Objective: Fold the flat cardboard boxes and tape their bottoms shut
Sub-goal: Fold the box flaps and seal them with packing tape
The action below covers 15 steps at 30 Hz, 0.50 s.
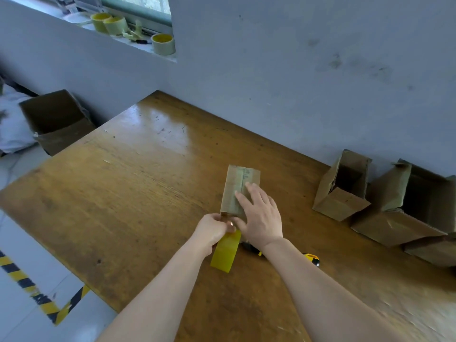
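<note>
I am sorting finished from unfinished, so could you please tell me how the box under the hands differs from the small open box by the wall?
The box under the hands shows a closed, taped face; the box by the wall shows an open mouth. The right hand presses the first while the left hand pinches yellow tape at its end; the second is untouched. Both are brown cardboard.

Yellow tape strip [226, 253], brown cardboard box [240, 188], amber wood table [123, 193], black-yellow striped floor marking [17, 272]
</note>
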Each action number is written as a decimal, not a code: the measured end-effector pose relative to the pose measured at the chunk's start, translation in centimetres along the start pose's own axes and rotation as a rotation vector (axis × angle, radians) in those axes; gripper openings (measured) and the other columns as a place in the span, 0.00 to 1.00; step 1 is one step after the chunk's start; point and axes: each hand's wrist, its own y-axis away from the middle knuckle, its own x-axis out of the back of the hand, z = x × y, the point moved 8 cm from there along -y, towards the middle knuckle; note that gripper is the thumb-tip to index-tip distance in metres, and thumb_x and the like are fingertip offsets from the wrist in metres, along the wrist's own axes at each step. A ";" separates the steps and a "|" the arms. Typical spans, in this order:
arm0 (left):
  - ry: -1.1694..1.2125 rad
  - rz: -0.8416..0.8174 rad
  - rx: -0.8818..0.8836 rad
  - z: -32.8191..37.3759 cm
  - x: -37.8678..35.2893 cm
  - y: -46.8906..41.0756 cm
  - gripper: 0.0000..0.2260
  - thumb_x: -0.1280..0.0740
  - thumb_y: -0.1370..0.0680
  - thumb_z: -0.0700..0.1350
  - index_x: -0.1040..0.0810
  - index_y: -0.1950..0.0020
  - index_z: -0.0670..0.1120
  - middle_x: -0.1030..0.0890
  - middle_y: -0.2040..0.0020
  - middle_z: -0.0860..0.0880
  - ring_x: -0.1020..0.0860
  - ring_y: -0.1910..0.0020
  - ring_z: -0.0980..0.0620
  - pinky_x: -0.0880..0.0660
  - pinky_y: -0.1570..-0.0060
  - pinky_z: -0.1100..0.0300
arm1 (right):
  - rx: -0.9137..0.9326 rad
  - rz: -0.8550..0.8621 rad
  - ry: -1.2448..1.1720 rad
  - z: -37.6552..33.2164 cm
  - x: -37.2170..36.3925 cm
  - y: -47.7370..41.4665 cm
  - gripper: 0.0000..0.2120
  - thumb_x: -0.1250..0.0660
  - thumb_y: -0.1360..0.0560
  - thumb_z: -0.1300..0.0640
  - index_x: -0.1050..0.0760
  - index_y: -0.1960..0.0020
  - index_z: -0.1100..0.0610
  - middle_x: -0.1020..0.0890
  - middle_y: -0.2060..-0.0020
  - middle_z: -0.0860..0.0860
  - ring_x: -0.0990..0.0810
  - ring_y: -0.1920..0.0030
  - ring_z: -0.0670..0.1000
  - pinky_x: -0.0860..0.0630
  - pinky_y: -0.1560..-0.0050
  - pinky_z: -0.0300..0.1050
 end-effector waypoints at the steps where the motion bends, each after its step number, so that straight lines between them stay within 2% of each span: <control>1: 0.001 0.001 0.000 -0.1 0.0 -0.1 0.09 0.29 0.26 0.43 0.23 0.48 0.51 0.19 0.52 0.50 0.22 0.51 0.50 0.27 0.60 0.56 | 0.000 -0.020 0.022 -0.1 -0.4 -0.3 0.31 0.34 0.25 0.43 0.38 0.25 0.50 0.39 0.25 0.54 0.44 0.24 0.55 0.43 0.27 0.52; 4: -0.022 0.020 -0.011 -0.1 0.2 -0.4 0.05 0.29 0.26 0.46 0.22 0.52 0.52 0.18 0.51 0.49 0.22 0.52 0.49 0.24 0.55 0.54 | -0.004 -0.003 0.066 -0.2 -0.5 -0.6 0.27 0.33 0.26 0.43 0.34 0.30 0.49 0.33 0.29 0.54 0.39 0.28 0.56 0.38 0.31 0.55; 6: -0.038 0.021 -0.022 0.1 0.1 -0.5 0.04 0.29 0.26 0.46 0.21 0.52 0.51 0.18 0.52 0.48 0.21 0.52 0.49 0.22 0.53 0.53 | -0.004 -0.004 0.100 -0.2 -0.6 -0.9 0.25 0.33 0.26 0.42 0.33 0.32 0.49 0.31 0.31 0.53 0.37 0.30 0.56 0.36 0.33 0.55; 8: -0.108 -0.018 -0.055 0.4 -0.3 -0.6 0.03 0.29 0.27 0.43 0.20 0.56 0.50 0.18 0.56 0.49 0.21 0.56 0.51 0.23 0.58 0.57 | 0.006 -0.018 0.122 -0.2 -0.8 -1.3 0.25 0.34 0.26 0.42 0.33 0.33 0.50 0.31 0.33 0.54 0.36 0.32 0.56 0.35 0.34 0.54; 11: -0.271 -0.053 -0.181 1.2 -1.1 0.3 0.07 0.29 0.29 0.41 0.21 0.65 0.52 0.22 0.64 0.55 0.24 0.62 0.56 0.28 0.64 0.65 | 0.002 -0.029 0.097 -0.1 -1.0 -1.6 0.24 0.32 0.26 0.46 0.33 0.33 0.51 0.32 0.33 0.54 0.37 0.32 0.56 0.33 0.35 0.51; 13: -0.474 -0.015 -0.313 2.0 -1.3 1.2 0.06 0.30 0.27 0.44 0.21 0.61 0.55 0.22 0.63 0.57 0.24 0.60 0.55 0.30 0.64 0.66 | -0.010 -0.039 0.062 0.0 -1.1 -1.5 0.25 0.32 0.26 0.48 0.34 0.32 0.50 0.33 0.32 0.53 0.39 0.31 0.55 0.33 0.35 0.50; 15: -0.819 0.099 -0.435 2.7 -1.2 2.3 0.04 0.33 0.24 0.47 0.21 0.51 0.55 0.20 0.56 0.55 0.23 0.55 0.51 0.29 0.60 0.63 | -0.020 -0.044 0.025 0.2 -1.2 -1.3 0.26 0.31 0.26 0.48 0.35 0.31 0.51 0.34 0.31 0.53 0.41 0.29 0.55 0.32 0.35 0.50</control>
